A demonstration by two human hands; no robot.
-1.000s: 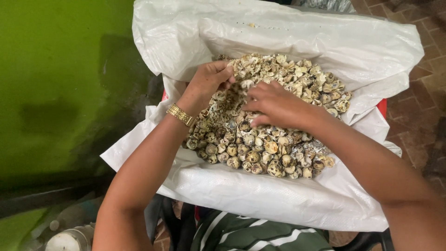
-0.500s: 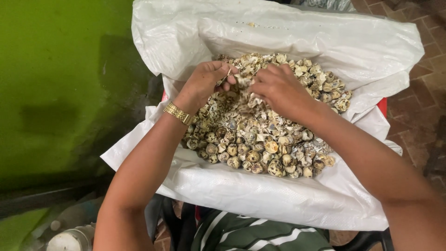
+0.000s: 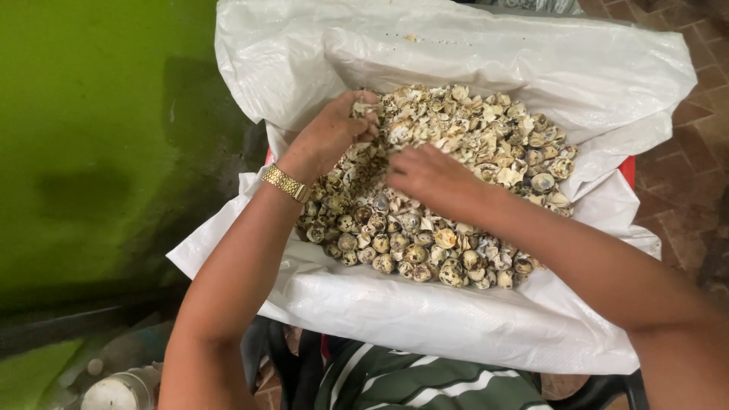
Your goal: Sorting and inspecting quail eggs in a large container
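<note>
The heap of speckled eggs and shells (image 3: 448,197) fills the white sack (image 3: 456,319). The left hand (image 3: 330,133) pinches shell bits at the heap's far-left edge; the right hand (image 3: 429,178) rests curled mid-heap, its grasp hidden. Careless pressing could crush whole eggs. Against 0.5 seconds earlier, the 2 hands sit further apart.

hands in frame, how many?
2. The left hand, above a gold wristwatch, and the right hand both rest on the speckled eggshell pile inside the white plastic sack. None hidden, apparently.
</note>
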